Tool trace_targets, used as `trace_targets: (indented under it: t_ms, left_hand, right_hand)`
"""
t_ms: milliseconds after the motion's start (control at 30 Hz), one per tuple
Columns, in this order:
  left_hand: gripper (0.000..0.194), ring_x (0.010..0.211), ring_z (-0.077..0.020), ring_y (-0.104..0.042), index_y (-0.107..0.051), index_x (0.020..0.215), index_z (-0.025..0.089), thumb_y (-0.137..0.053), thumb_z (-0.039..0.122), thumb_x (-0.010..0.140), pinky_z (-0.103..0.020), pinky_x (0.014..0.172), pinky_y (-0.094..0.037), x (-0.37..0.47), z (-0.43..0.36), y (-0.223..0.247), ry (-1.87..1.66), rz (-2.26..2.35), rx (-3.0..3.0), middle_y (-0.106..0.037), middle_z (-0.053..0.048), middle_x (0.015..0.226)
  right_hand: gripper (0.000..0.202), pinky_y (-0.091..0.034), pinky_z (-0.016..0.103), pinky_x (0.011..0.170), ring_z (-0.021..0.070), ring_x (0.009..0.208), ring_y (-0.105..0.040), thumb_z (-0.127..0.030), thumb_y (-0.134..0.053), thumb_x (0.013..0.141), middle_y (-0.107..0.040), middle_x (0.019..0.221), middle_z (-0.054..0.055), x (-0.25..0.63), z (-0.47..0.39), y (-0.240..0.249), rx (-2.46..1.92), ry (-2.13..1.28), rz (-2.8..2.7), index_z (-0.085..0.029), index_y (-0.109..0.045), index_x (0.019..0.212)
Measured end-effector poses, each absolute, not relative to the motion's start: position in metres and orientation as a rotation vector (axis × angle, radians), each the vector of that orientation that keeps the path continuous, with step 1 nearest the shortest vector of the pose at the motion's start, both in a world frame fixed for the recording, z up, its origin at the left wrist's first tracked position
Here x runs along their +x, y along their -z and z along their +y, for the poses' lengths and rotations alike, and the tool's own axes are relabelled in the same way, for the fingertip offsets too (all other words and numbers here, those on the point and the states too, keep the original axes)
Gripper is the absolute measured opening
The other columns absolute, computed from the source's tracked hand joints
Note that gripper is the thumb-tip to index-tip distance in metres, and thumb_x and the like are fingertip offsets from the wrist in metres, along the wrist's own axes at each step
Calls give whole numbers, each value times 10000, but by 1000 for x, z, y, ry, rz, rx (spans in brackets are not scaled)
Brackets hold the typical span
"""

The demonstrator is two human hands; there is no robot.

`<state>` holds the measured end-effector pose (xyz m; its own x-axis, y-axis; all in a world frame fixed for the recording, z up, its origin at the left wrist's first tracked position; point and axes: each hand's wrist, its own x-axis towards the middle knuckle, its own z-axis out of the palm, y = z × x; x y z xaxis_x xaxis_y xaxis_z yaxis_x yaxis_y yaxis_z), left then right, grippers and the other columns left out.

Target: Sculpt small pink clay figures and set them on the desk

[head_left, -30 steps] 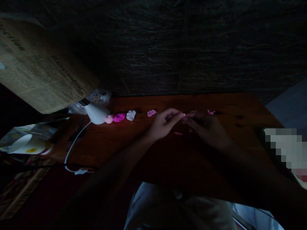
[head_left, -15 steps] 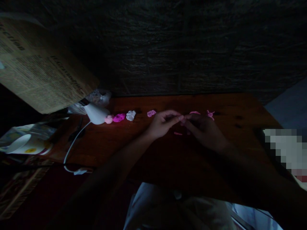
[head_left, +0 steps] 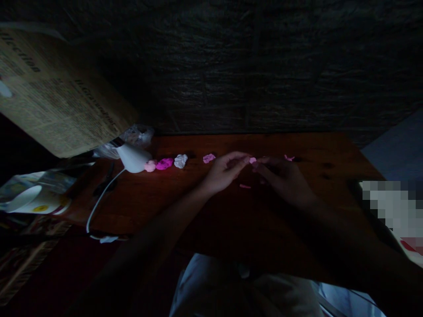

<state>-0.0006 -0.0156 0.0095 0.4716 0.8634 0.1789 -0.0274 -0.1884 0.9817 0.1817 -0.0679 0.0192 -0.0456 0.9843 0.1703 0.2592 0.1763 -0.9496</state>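
Note:
A small pink piece of modelling clay [head_left: 253,160] is pinched between my two hands over the wooden table. My left hand [head_left: 226,171] grips it from the left with thumb and forefinger. On the other side, the fingertips of my right hand [head_left: 282,176] close on it too. Just below the hands lies a thin pink clay strip [head_left: 245,186]. Beyond my right hand a pink clay figure [head_left: 289,157] with thin projections shows in part. To the left of my left hand rests a crumpled pink lump [head_left: 209,158].
Left along the table [head_left: 158,193] sit a white lump [head_left: 180,161], a magenta lump [head_left: 164,164] and a pale pink lump [head_left: 150,165] by a white lamp base [head_left: 134,157] with a cord. Scissors [head_left: 105,182], a paper cup [head_left: 38,199] and a pixelated screen [head_left: 390,211] flank the space.
My fingers have parted slightly, so the pink clay piece between them now shows. My right hand covers more of the pink clay behind it. The view has shifted a little.

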Motion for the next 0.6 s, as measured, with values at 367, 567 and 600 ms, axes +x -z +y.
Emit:
trace_targets:
  t_ms: [367, 567, 600]
  left_hand:
    - [258, 852, -137, -666, -709, 904, 175, -724, 431, 889, -263, 777, -518, 1, -16, -7, -994, 700, 1633, -706, -32, 839]
    - [244, 792, -120, -619, -680, 894, 153, -626, 381, 965, -246, 762, -494, 0, -20, -9, -944, 651, 1818, -677, -24, 832]
    - [232, 781, -114, -611, -675, 892, 152, -617, 363, 969, -242, 764, -491, 0, -21, -10, -944, 644, 1826, -669, -18, 825]
  right_hand:
    - [400, -520, 270, 535, 147, 610, -617, -595, -814, 770, -769, 870, 59, 177, -71, -28, -1213, -992, -1410, -216, -792, 897]
    - [434, -520, 279, 563, 136, 565, -586, -621, -813, 756, -716, 708, 27, 178, -72, -32, -1243, -979, -1415, -200, -790, 855]
    - [441, -516, 276, 562, 133, 556, -577, -628, -813, 750, -695, 667, 17, 179, -72, -33, -1251, -976, -1408, -197, -787, 837]
